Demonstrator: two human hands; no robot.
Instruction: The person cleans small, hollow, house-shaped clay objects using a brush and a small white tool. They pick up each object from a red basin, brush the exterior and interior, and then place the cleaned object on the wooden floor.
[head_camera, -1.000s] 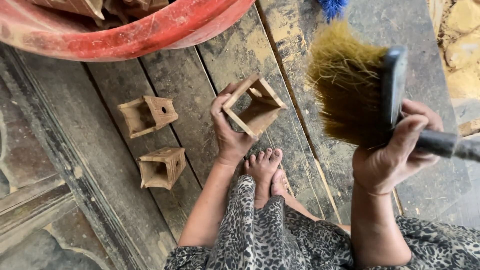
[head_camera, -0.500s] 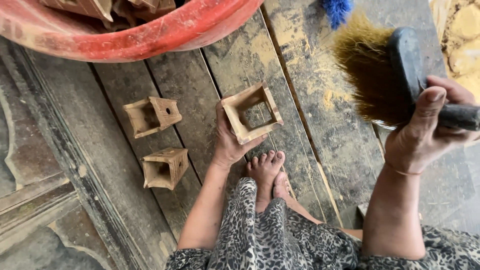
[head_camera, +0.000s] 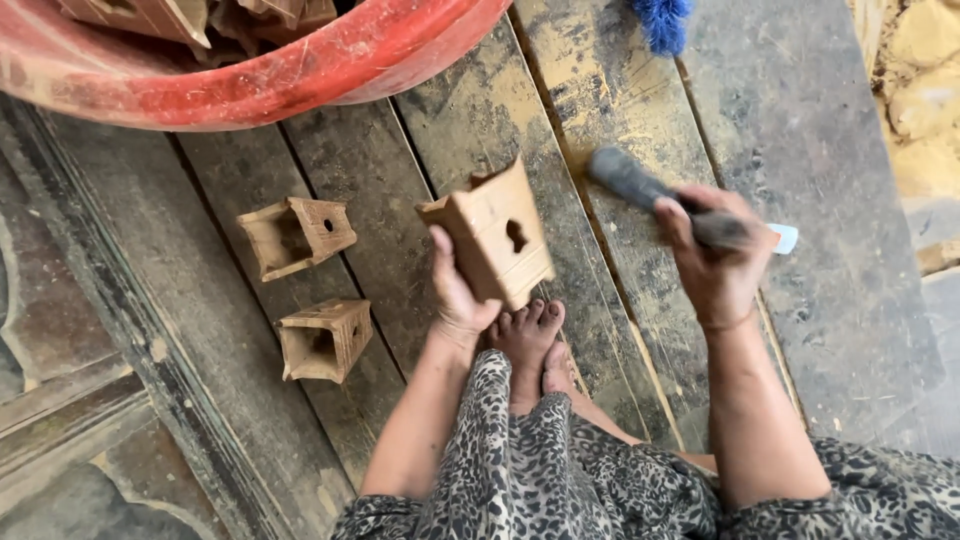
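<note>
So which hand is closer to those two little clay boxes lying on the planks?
Left. The left hand holds another clay box just right of the two clay boxes; the right hand grips a brush handle farther right.

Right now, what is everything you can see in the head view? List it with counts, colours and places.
Small square clay box with a keyhole-shaped hole: one, brown, held up above the planks in the left hand.
Small square clay boxes lying on their sides: two, brown, on the planks at left.
Large round plastic tub: one, red, top left, with more brown pieces inside.
Brush handle: one, dark grey, in the right hand; its bristles do not show.
Blue tuft: one, top edge; too cropped to identify.
Weathered wooden planks: several, grey-brown with yellowish dust, under everything.
Bare feet: skin, bottom centre, below the held box.
Left hand: one, gripping the box.
Right hand: one, closed around the handle.
</note>
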